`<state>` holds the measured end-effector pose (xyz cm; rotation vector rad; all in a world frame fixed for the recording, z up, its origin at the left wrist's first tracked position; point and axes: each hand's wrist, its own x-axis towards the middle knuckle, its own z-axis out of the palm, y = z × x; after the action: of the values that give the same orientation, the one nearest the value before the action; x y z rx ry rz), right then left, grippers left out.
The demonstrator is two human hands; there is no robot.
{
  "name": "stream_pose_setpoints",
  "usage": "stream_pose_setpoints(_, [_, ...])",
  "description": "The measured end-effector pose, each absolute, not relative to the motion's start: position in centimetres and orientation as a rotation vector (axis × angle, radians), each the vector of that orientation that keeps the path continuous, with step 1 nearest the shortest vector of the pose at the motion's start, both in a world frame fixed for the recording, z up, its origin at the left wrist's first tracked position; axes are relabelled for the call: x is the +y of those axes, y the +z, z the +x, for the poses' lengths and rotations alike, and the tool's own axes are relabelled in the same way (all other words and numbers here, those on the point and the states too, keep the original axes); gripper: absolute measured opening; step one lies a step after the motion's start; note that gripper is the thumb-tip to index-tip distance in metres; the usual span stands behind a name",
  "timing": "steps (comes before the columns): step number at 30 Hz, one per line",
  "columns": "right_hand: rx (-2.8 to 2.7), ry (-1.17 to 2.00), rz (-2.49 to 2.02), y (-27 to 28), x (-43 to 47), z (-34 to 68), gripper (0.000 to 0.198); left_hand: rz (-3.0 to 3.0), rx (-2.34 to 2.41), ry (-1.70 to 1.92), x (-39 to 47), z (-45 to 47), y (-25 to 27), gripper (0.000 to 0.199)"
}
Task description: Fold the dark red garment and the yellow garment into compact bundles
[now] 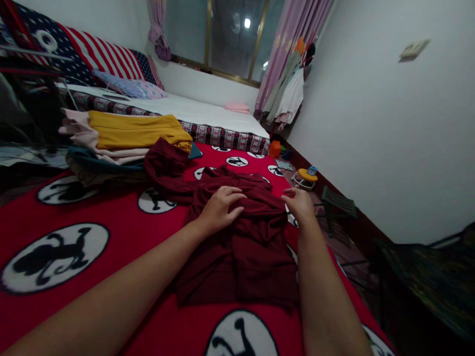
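Observation:
A maroon long-sleeved top (260, 267) lies crumpled on the red blanket, its wide hem toward me. One sleeve stretches left and rests against a pile of folded clothes. My left hand (222, 210) is over the middle of the top, fingers bent and the thumb apart from them. At the garment's right edge, my right hand (300, 203) has its fingers pinched around the cloth. Folds run taut across the top toward that hand. The fingertips of the right hand are partly hidden.
A red blanket (129, 267) with black figures in white ovals covers the bed. Folded clothes (137, 131), mustard on top, are stacked at left. Behind stands a second bed (193, 111). A green folding stool (338, 201) and a yellow-topped stool (307, 175) stand by the right wall.

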<state>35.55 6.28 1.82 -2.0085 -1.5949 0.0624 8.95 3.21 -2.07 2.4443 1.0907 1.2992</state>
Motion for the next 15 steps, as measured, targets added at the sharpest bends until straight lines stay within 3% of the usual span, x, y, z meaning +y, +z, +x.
stream_pose_setpoints(5, [-1.628,0.084,-2.193,-0.9,6.9,36.0,0.065,2.771,0.883,0.944,2.1,10.4,-2.4,0.053])
stream_pose_setpoints(7, [-1.592,0.101,-2.237,-1.3,7.0,36.3,0.069,2.818,0.871,0.84,1.9,10.9,-2.6,0.061])
stream_pose_setpoints(11, [-1.551,0.17,-2.278,-1.0,6.8,36.5,0.037,2.849,1.038,0.656,1.8,11.8,-2.9,0.067])
stream_pose_setpoints(15, [-1.495,0.074,-2.043,0.2,6.8,36.1,0.023,2.834,1.115,0.704,1.6,11.7,-2.2,0.044])
